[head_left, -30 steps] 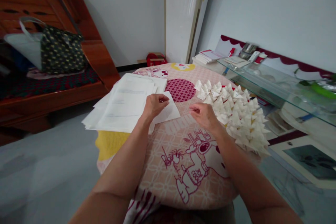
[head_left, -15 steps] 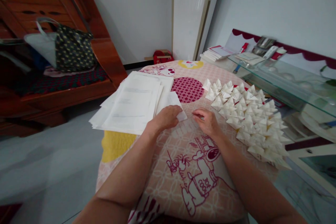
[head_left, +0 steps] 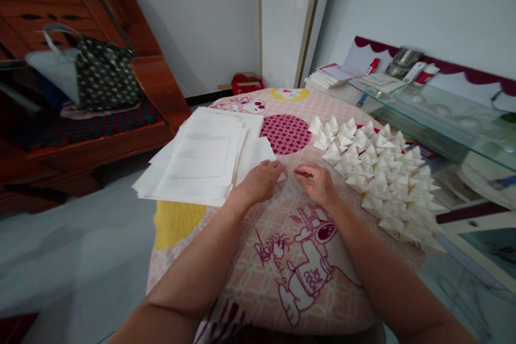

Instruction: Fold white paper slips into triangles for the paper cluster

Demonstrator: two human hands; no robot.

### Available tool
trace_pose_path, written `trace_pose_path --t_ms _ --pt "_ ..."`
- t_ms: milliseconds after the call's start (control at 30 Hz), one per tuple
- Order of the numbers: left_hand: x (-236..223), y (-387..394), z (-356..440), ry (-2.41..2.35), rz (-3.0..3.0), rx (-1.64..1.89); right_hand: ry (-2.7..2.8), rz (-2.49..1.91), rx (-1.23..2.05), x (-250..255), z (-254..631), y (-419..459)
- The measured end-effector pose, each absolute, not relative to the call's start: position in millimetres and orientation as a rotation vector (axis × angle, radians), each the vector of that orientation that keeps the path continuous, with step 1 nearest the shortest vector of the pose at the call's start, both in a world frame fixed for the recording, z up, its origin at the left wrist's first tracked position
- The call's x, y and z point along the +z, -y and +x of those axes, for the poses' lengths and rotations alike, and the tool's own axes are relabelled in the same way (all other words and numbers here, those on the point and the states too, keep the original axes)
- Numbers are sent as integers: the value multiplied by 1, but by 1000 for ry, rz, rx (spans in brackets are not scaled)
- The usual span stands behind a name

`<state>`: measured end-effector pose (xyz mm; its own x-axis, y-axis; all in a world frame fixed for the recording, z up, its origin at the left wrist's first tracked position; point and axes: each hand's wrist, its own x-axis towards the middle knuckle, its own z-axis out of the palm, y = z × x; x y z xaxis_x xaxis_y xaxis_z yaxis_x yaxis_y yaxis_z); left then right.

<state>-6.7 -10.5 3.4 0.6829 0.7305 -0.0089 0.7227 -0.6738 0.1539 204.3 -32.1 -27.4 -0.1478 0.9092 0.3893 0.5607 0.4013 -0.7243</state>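
Note:
My left hand (head_left: 263, 180) lies across a small white piece of paper (head_left: 264, 151), covering its near part, fingers stretched out to the right. A corner of that paper shows past the fingertips. Just to the right, a narrow gap away, my right hand (head_left: 317, 183) has thumb and forefinger pinched together; whatever they hold is too small or hidden to make out. A pile of printed white sheets (head_left: 205, 148) sits left of my hands. On the right stand many pointed folded paper pieces (head_left: 374, 172), packed in rows.
A patterned pink cloth (head_left: 258, 274) covers the table. At the right is a glass shelf (head_left: 435, 123) with metal tins, and a stack of booklets (head_left: 328, 76) behind. A wooden bench (head_left: 157, 91) with a dotted bag (head_left: 107, 72) stands at left.
My left hand has slid a little to the right and covers more of the small paper's corner. My right hand stays nearly in place, still pinched. The whole view has shifted slightly.

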Motion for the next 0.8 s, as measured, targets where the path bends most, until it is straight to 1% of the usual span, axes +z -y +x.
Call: trace_pose_path --t_ms 233,500,667,800 --pt "1 7 -6 -1227 2764 133 1839 -1268 532 -27 205 32" --pt "14 1 -13 -1766 2549 179 1848 -1256 536 -28 206 32" --pt "16 -1 -14 -1835 2526 161 1858 -1253 539 -29 207 33" --pt "14 -4 -13 -1857 2467 291 1800 -1282 584 -29 208 34"
